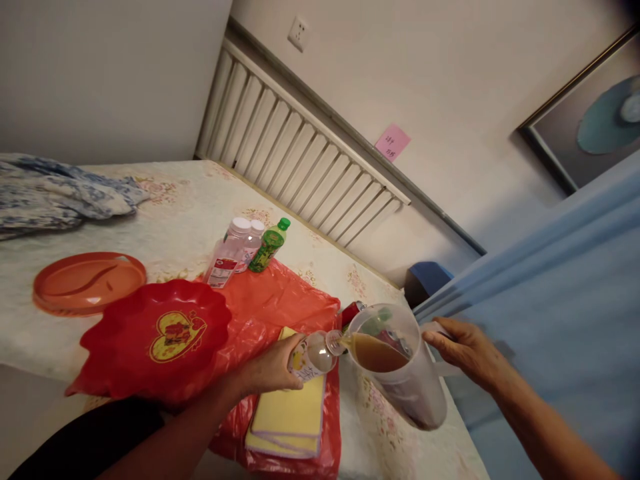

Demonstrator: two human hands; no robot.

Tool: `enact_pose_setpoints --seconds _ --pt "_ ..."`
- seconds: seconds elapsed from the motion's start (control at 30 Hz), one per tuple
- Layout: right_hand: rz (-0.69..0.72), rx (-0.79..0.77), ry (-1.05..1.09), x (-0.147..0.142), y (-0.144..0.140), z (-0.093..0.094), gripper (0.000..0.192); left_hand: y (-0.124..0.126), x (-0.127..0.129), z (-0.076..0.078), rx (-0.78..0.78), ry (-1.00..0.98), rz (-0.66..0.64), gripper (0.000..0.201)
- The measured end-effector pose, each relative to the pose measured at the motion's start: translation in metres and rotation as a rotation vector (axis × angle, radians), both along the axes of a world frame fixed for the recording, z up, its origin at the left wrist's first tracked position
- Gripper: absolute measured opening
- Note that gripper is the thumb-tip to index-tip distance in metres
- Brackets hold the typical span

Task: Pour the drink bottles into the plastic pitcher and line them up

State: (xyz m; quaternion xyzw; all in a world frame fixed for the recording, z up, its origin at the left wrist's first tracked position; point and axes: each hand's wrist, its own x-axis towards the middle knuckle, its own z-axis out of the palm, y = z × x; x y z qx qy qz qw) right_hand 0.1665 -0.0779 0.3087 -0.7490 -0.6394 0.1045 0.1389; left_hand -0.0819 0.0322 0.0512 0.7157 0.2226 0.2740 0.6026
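- We take the bottle [316, 355] as the dial's centre; it is above the red bag [300, 293] and the yellow cloths [290, 417], which lie towards 7 o'clock.
- Our left hand [275, 368] is wrapped round the bottle from its 8 o'clock side, with the mouth pointing to 2 o'clock.
- Our right hand [465, 348], out at 3 o'clock, is closed round the handle of the jug [417, 397].
- The jug leans towards the bottle, lip right at the mouth, with brown liquid [377, 357] up to that lip.
- We judge the step in hand to be pouring from jug to bottle; how full the bottle is, we cannot tell.
- The next move, as we read it, calls for a steady bottle and a small, even tilt of the jug, since the mouth is narrow and a spill could wet the cloths.
- Round about: cans [353, 312] at 2, the green bottle [267, 248] at 11, clear bottles [226, 257] at 10, the red tray [133, 333] at 9.
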Motion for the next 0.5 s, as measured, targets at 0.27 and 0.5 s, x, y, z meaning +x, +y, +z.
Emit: enact_pose_setpoints --seconds 0.27,0.5 --pt "-0.076 -0.016 0.316 0.017 -0.007 -0.036 0.056 0.002 0.002 -0.007 0.019 0.009 0.026 0.068" --pt "-0.063 0.100 0.539 0.016 -0.007 -0.044 0.060 -0.001 -0.001 -0.005 -0.026 -0.042 -0.006 0.074"
